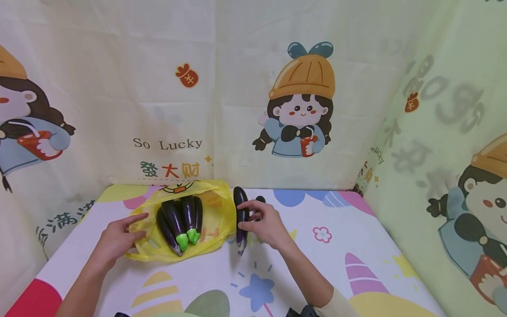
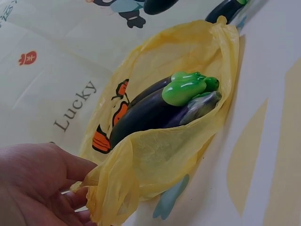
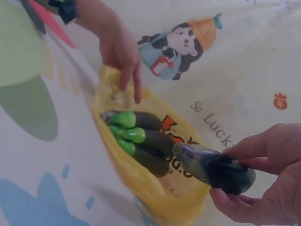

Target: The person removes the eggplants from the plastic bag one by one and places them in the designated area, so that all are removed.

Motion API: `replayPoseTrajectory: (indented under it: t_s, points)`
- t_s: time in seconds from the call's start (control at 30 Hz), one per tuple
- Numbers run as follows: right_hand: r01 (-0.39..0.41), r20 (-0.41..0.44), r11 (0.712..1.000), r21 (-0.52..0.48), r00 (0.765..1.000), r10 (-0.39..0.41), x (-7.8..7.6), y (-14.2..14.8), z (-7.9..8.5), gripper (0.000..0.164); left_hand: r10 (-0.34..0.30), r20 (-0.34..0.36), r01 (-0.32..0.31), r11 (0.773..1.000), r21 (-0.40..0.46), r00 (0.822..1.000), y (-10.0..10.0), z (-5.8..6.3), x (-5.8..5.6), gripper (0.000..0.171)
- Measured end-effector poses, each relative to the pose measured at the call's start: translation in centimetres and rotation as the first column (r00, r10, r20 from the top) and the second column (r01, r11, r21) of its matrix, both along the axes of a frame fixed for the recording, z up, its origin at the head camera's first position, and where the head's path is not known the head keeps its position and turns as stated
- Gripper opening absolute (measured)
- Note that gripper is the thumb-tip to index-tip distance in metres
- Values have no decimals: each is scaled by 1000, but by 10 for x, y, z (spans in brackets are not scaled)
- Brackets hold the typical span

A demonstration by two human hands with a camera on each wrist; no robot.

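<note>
A yellow plastic bag [image 1: 214, 246] lies on the table with its mouth spread wide. Several dark purple eggplants [image 1: 174, 218] rest side by side in it, some with bright green caps. At the bag's left edge is my left hand [image 1: 116, 240], thumb and forefinger extended and apart, touching the plastic [image 2: 115, 197]. My right hand [image 1: 265, 222] pinches one eggplant [image 1: 240, 200] between thumb and fingers, just right of the bag. Its pale purplish stem end [image 3: 186, 153] points toward me. Another eggplant [image 1: 260, 199] is mostly hidden behind my right hand.
A white table cover [image 1: 309, 259] with coloured prints spreads under everything. Pale cloth walls [image 1: 237, 132] printed with cartoon figures and lettering stand behind and at both sides, close past the bag's far edge.
</note>
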State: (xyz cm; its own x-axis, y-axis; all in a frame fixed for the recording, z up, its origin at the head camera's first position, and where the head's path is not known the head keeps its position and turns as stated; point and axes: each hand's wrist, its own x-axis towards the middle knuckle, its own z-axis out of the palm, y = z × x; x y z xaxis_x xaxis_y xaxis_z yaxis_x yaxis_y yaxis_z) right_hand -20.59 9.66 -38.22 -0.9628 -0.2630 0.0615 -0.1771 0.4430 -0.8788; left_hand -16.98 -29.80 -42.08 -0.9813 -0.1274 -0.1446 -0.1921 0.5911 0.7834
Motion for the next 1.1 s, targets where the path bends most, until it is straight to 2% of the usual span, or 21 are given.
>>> replayPoseTrajectory:
  t_s: [0.47,0.77,1.1]
  points:
    - [77,24,997,-12,997,-77,-6,16,-3,35,1,2,-1,1000,3,1000,1,1,1,63]
    - [105,60,992,-77,993,-100,-9,24,-5,36,-3,-11,3,1000,-7,1000,2,-3,1,62]
    - [137,52,987,-79,990,-133,-18,33,-7,35,-2,-3,2,1000,-11,1000,1,-5,0,62]
